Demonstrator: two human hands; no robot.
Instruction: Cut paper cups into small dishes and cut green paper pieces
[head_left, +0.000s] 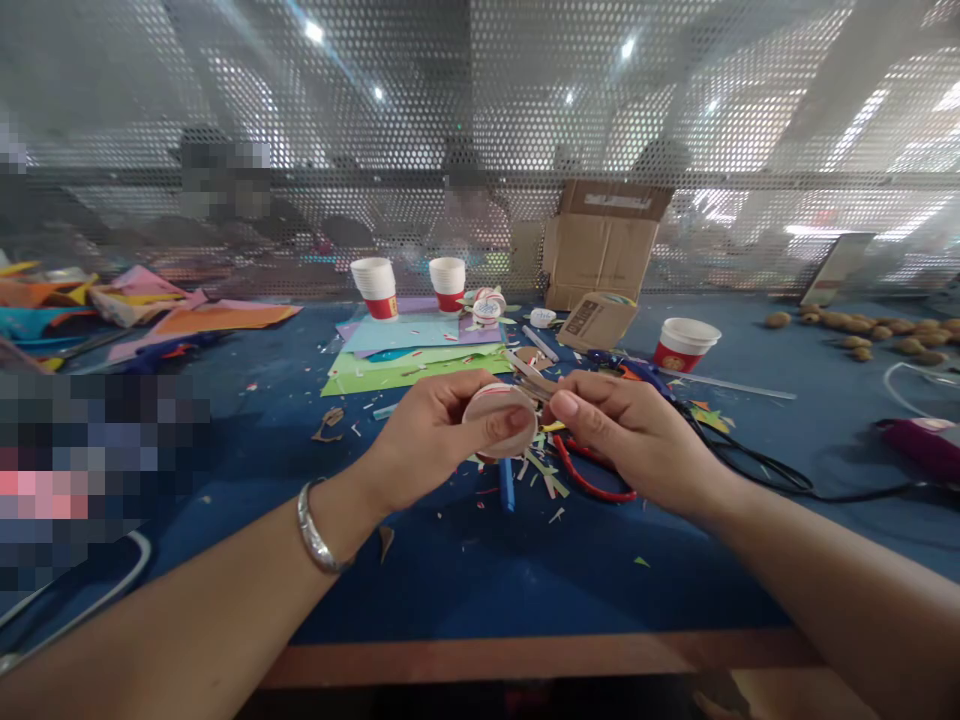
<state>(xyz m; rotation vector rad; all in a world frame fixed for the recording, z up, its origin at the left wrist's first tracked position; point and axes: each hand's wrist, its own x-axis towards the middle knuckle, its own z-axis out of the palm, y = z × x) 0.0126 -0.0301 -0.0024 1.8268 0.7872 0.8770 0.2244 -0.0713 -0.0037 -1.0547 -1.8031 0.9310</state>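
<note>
My left hand (457,425) is closed round a small round piece with a pale flat face and a red-and-white rim, like a cut-down paper cup base (491,403); its thumb presses on the face. Just to the right, my right hand (611,415) pinches a thin brown cardboard strip (537,382) between thumb and fingers. The strip's end is close to the round piece; whether they touch I cannot tell. Below the hands lie red-handled scissors (600,490), a blue pen-like stick (508,487) and paper scraps (547,472).
Stacked paper cups (381,305) and more cups (448,295) stand behind green and blue paper sheets (405,372). A cardboard box (600,250) leans at the back. Another cup (684,345), a black cable (772,475) and walnut-like brown things (862,325) are at right. Coloured paper (247,318) lies left.
</note>
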